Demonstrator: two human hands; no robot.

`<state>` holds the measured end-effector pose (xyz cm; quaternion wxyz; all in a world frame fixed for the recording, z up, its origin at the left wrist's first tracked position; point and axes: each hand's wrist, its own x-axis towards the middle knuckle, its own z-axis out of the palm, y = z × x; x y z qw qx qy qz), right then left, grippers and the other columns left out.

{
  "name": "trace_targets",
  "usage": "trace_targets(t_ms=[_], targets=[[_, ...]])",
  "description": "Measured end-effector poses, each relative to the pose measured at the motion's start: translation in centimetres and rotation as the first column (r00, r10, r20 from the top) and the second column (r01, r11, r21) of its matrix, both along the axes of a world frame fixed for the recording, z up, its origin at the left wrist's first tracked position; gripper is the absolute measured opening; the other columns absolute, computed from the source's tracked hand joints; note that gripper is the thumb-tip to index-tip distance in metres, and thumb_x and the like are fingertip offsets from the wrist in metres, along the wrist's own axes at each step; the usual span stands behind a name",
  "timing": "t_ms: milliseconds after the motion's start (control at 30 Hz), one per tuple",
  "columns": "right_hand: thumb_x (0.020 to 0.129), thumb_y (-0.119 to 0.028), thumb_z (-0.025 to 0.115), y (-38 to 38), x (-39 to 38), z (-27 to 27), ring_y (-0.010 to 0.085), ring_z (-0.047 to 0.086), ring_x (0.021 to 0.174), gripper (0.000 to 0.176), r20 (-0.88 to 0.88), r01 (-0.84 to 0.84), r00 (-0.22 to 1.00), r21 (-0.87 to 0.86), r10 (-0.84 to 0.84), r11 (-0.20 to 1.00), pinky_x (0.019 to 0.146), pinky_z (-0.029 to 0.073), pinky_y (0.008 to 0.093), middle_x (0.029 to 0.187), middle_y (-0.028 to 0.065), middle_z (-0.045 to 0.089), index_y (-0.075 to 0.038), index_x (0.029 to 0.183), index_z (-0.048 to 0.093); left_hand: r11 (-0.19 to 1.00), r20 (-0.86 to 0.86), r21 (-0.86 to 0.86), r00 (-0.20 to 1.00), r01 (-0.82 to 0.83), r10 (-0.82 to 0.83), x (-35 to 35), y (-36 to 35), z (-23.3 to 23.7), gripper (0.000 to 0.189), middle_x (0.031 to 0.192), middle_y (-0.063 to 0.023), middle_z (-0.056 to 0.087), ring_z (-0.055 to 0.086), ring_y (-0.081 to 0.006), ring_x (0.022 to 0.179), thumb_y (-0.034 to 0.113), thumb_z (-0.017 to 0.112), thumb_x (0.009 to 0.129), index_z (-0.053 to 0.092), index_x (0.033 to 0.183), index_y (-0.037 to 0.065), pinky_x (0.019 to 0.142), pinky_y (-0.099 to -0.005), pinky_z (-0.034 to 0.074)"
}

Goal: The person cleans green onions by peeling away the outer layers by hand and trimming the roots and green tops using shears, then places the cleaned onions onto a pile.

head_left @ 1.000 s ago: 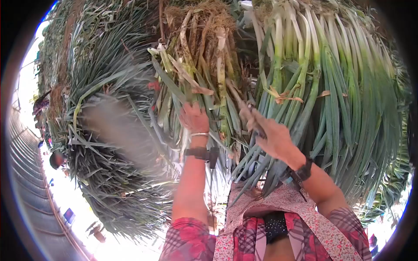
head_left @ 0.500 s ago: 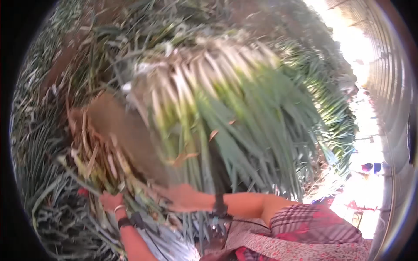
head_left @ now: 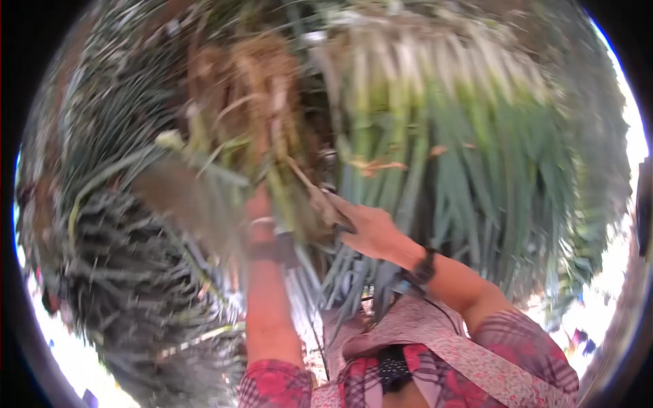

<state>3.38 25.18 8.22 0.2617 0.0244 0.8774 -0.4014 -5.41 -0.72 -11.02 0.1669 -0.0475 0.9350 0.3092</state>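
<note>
My left hand [head_left: 258, 200] reaches among untrimmed leek-like green onions [head_left: 277, 122] with brown roots and dry outer leaves. Blur and stalks hide its fingers, so its grip does not show. My right hand [head_left: 374, 230] is bent closed just right of those stalks. A brownish, narrow piece with a dark part [head_left: 325, 206] sticks out from its fingers; I cannot make out its kind. Beside my right hand lies a row of cleaner green onions [head_left: 469, 149], white ends away from me and green leaves towards me.
A large heap of green leaves [head_left: 115, 224] spreads on the left. A brown blurred shape [head_left: 170, 194] lies left of my left hand. More green onions reach the far right edge. Bright background shows at both lower sides.
The view has swung left, so the pile sits further right. My left hand has moved forward into the rooted stalks. The large brown blur ahead of my right hand no longer shows there.
</note>
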Motion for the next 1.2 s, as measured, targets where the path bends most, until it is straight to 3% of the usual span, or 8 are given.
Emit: trace_targets(t_ms=[100,233,367,433,633,767,1033,1200], targets=[[0.075,-0.018,0.057,-1.4,1.7,0.5,0.0395,0.061,0.08,0.065,0.038,-0.196,0.979,-0.095,0.201,0.976,0.067,0.048,0.0476,0.091,0.0219,0.062,-0.012,0.136,0.035,0.837,0.161,-0.078,0.821,-0.542,0.547,-0.8,2.6,3.8,0.07,0.092,-0.0322,0.062,0.058,-0.046,0.096,0.059,0.054,0.081,0.065,0.096,-0.008,0.082,-0.046,0.044],[0.069,-0.014,0.058,-2.6,-0.9,-0.3,0.0382,0.059,0.079,0.074,0.149,-0.159,0.976,0.007,0.156,0.987,0.069,0.047,0.0454,0.085,0.0183,0.059,-0.013,0.139,0.034,0.828,0.192,-0.01,0.812,-0.56,0.551,-0.8,2.7,4.3,0.073,0.102,-0.0322,0.06,0.057,-0.0449,0.099,0.058,0.058,0.079,0.06,0.106,-0.01,0.085,-0.0454,0.044],[0.07,-0.015,0.059,-2.4,-3.6,-3.2,0.0397,0.057,0.076,0.072,0.02,-0.021,1.0,0.015,0.021,1.0,0.067,0.046,0.0468,0.084,0.0205,0.058,-0.014,0.138,0.036,0.885,0.087,0.196,0.906,-0.422,0.413,1.5,3.4,6.6,0.062,0.105,-0.0262,0.061,0.056,-0.0418,0.101,0.047,0.067,0.077,0.06,0.108,-0.006,0.086,-0.0469,0.042],[0.077,-0.019,0.057,-2.2,-4.1,-3.8,0.0392,0.058,0.069,0.066,-0.247,0.085,0.967,0.069,-0.065,0.994,0.062,0.046,0.0464,0.076,0.0176,0.057,-0.017,0.139,0.035,0.879,-0.282,-0.36,0.935,-0.313,0.217,3.2,4.8,8.0,0.047,0.104,-0.0183,0.059,0.052,-0.0358,0.103,0.035,0.073,0.073,0.059,0.102,0.001,0.089,-0.0465,0.038],[0.071,-0.018,0.059,-2.4,1.5,-0.8,0.0388,0.058,0.071,0.072,0.097,-0.171,0.981,0.0,0.17,0.985,0.064,0.046,0.0472,0.08,0.0182,0.058,-0.017,0.139,0.034,0.906,-0.4,-0.374,0.916,-0.201,0.038,5.0,5.4,6.9,0.052,0.1,-0.0125,0.052,0.048,-0.0345,0.101,0.03,0.072,0.069,0.05,0.11,0.005,0.086,-0.0486,0.035],[0.068,-0.016,0.059,-3.3,-0.5,-1.8,0.038,0.058,0.074,0.073,0.011,-0.089,0.996,0.014,0.089,0.996,0.067,0.047,0.0465,0.079,0.0177,0.058,-0.013,0.138,0.037,0.865,-0.272,-0.359,0.926,-0.351,0.263,3.2,6.2,5.8,0.047,0.095,-0.0141,0.053,0.049,-0.0336,0.101,0.029,0.075,0.067,0.052,0.1,0.003,0.087,-0.0466,0.038],[0.075,-0.025,0.058,-3.2,-3.3,-2.6,0.0378,0.059,0.074,0.067,-0.029,-0.006,1.0,0.045,0.007,0.999,0.068,0.048,0.0458,0.081,0.0183,0.059,-0.018,0.138,0.039,0.939,0.174,-0.331,0.972,-0.095,0.16,2.1,4.1,10.7,0.047,0.094,-0.023,0.06,0.059,-0.0405,0.084,0.023,0.066,0.069,0.049,0.107,0.002,0.073,-0.0485,0.047],[0.073,-0.022,0.058,-3.4,-3.7,-3.3,0.0384,0.059,0.073,0.069,-0.103,0.033,0.994,0.017,-0.031,0.999,0.067,0.048,0.0464,0.082,0.0189,0.059,-0.018,0.139,0.037,0.951,0.092,-0.309,0.994,-0.02,0.051,7.5,2.1,13.5,0.051,0.096,-0.0245,0.06,0.058,-0.0431,0.085,0.021,0.063,0.071,0.046,0.115,0.003,0.073,-0.0517,0.046]])
